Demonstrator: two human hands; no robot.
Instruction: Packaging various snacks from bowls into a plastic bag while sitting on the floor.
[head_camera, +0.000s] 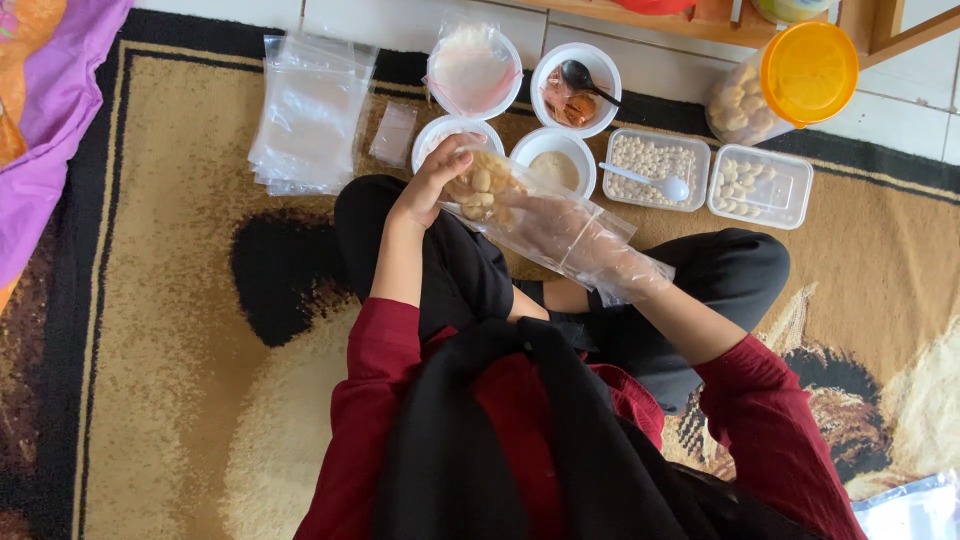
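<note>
While the left hand (432, 185) pinches it, the snack bag (482, 190) (clear) sleeves the right hand (545, 225).

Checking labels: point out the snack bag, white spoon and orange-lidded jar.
snack bag (483, 190), head view, on the filled end.
white spoon (645, 180), head view, mid-handle.
orange-lidded jar (808, 72), head view, centre of lid.

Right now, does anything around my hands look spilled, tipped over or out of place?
One thing: the jar with the orange lid lies on its side on the tiled floor, off the rug, lid on. Nothing looks spilled. The bowls and trays sit upright, and the left hand and gloved right hand hold a filled bag.
</note>
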